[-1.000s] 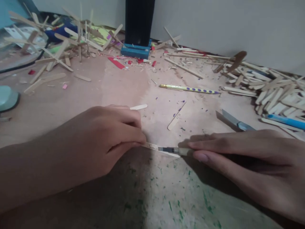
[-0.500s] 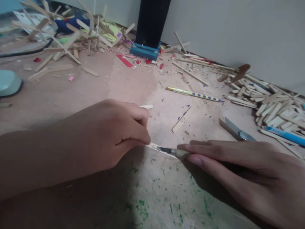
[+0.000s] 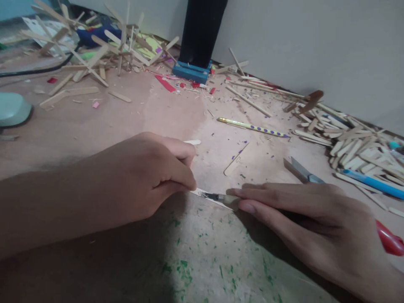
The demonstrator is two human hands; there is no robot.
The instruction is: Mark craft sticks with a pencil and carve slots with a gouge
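Note:
My left hand (image 3: 158, 176) is closed in a pinch on a wooden craft stick (image 3: 217, 203) that lies low over the tabletop. In my right hand (image 3: 309, 223) is a craft knife (image 3: 217, 197) with a pale grip and a dark metal collar. Its tip touches the stick's upper face, just right of my left fingertips, where the wood looks scraped. The far part of the stick runs under my right fingers and is hidden. Beyond my left knuckles shows the rounded end of a pale stick (image 3: 193, 142). A cut stick piece (image 3: 233, 164) lies in front of the hands.
A metal blade (image 3: 301, 169) and a blue pen-like rod (image 3: 372, 182) lie beyond my right hand, beside a heap of craft sticks (image 3: 356, 147). A spotted pencil (image 3: 252, 127) lies mid-table. Crossed-stick structures (image 3: 91, 59) stand back left, near a dark post (image 3: 200, 33). A red object (image 3: 389, 239) shows at right.
My right hand and the knife have shifted slightly left along the stick, closer to my left fingertips. The view has turned a little, and a red object now shows beside my right hand.

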